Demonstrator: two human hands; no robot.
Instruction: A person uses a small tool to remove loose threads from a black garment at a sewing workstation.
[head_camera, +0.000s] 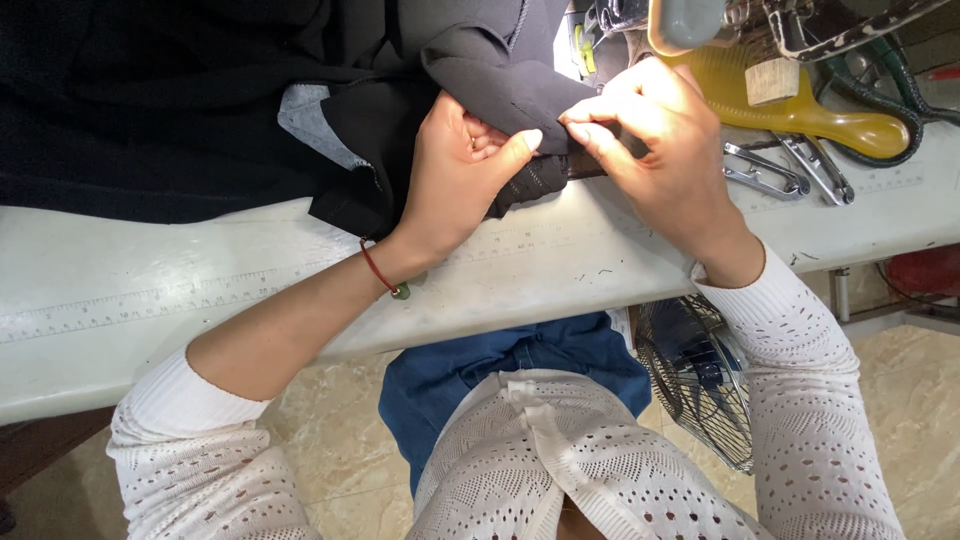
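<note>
We are wearing a white openwork knit cardigan (560, 450), its sleeves pushed up on the left arm and reaching the wrist on the right. We are wearing blue jeans (500, 375) and a thin red cord bracelet (380, 270) with a small green bead.

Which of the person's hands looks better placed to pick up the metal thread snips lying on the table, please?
Right, probably. The right hand pinches the black fabric just beside the thread snips, while the left hand grips the fabric farther from them.
</note>
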